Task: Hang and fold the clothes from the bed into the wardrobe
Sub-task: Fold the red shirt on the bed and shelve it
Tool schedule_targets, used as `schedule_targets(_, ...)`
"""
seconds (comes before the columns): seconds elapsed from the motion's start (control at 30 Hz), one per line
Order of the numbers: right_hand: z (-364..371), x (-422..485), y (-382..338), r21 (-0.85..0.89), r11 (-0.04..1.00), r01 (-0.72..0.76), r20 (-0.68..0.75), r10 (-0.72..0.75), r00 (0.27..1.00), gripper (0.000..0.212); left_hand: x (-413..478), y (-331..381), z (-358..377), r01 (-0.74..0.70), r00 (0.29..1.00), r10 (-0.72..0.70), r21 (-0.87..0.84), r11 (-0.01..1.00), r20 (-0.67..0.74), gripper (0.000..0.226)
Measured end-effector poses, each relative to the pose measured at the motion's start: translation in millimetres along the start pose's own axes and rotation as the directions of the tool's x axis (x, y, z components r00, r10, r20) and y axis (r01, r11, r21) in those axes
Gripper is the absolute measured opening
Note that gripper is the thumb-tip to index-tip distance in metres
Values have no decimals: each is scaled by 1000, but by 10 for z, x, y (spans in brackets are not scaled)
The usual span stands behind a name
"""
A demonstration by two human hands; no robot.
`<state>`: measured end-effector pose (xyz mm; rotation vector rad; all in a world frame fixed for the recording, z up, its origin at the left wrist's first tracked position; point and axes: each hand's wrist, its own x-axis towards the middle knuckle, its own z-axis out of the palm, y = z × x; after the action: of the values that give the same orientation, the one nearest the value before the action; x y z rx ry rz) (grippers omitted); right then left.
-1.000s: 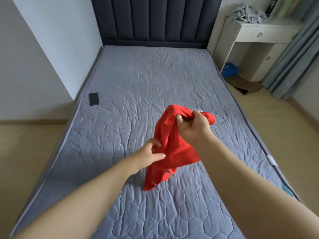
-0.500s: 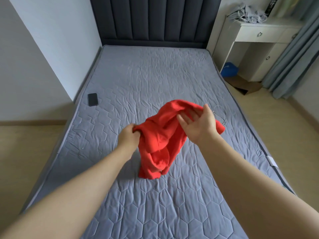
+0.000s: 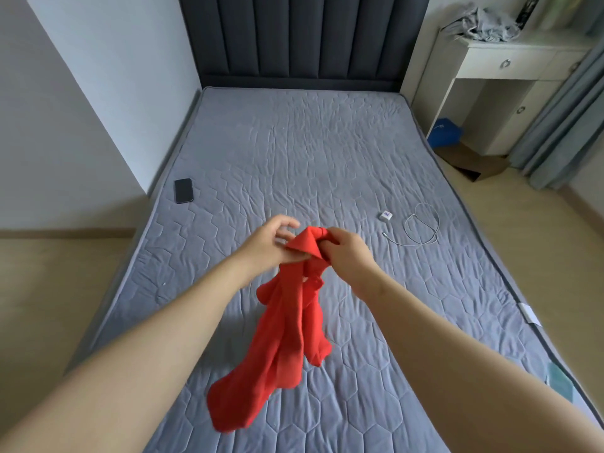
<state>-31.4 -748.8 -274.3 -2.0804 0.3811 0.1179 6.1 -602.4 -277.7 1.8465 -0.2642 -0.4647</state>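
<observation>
A red garment [image 3: 281, 335] hangs in the air above the grey quilted bed [image 3: 294, 152]. My right hand [image 3: 346, 253] grips its bunched top end. Beside it, my left hand [image 3: 271, 243] pinches the cloth near the same spot with thumb and lower fingers, while its upper fingers are spread. The rest of the garment dangles down toward me, twisted and long. No wardrobe is in view.
On the bed lie a black phone [image 3: 183, 190] at the left edge and a white charger [image 3: 386, 215] with its cable [image 3: 421, 225] at the right. A white desk [image 3: 510, 60] with crumpled grey cloth [image 3: 483, 24] stands right of the headboard, by a curtain [image 3: 565, 119].
Both hands have come together at the top of the red garment and lifted it. The cloth now hangs long and stretched where it was bunched between my hands. The charger is uncovered.
</observation>
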Motion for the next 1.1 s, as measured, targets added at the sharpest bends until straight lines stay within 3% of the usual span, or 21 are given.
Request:
schedule_targets(0.07, 33, -12, -8, 143, 989, 21, -15, -19, 1000, 11, -46, -198, 43, 91, 992, -98, 80, 993, 83, 46)
schedule_targets(0.13, 35, -7, -16, 259, 964, 57, -42, -48, 998, 18, -123, -346, 90, 122, 991, -130, 143, 982, 42, 44)
schedule_targets(0.27, 8, 15, -23, 362, 926, 106, -96, -76, 992, 25, -239, -450, 258, 68, 995, -70, 21, 997, 68, 47)
schedule_targets(0.37, -46, 18, -7, 342, 934, 100, -140, -54, 989, 26, -147, -428, 301, 130, 986, -97, 264, 956, -134, 15)
schedule_targets(0.4, -74, 17, 14, 338, 937, 86, -167, -30, 985, 25, -109, -421, 265, 182, 969, -118, 299, 937, -218, 22)
schedule_targets(0.5, -189, -27, 120, 292, 956, 13, -216, 53, 975, 22, -32, -371, 107, 256, 906, -221, 50, 965, -361, 25)
schedule_targets(0.57, -227, -92, 181, 223, 973, -51, -104, 76, 992, 22, 0, -280, 46, 235, 881, -282, -164, 958, -381, 23)
schedule_targets(0.67, -196, -170, 257, 26, 995, -100, 177, 94, 980, 34, 28, -126, 61, 168, 906, -268, -303, 938, -328, 27)
schedule_targets(0.73, -173, -217, 282, 30, 994, -108, 265, 96, 959, 10, 35, -35, 68, 174, 949, -253, -356, 918, -188, 20)
schedule_targets(0.83, -210, -216, 308, 294, 943, -156, 260, 78, 962, 16, 4, -20, -24, 287, 947, -317, -305, 908, -51, 12)
schedule_targets(0.9, -264, -218, 290, 506, 831, -230, 278, 95, 956, 22, -33, -74, -120, 334, 935, -353, -277, 901, -21, 9)
schedule_targets(1.03, -264, -215, 235, 767, 560, -314, 281, 146, 948, 28, -133, -181, -200, 233, 972, -205, -349, 908, 117, 10)
schedule_targets(1.07, -255, -216, 209, 787, 529, -317, 274, 159, 948, 30, -153, -201, -190, 216, 970, -167, -305, 927, 178, 12)
schedule_targets(1.1, -243, -212, 185, 798, 514, -315, 267, 166, 949, 31, -168, -228, -174, 204, 956, -162, -158, 966, 245, 20)
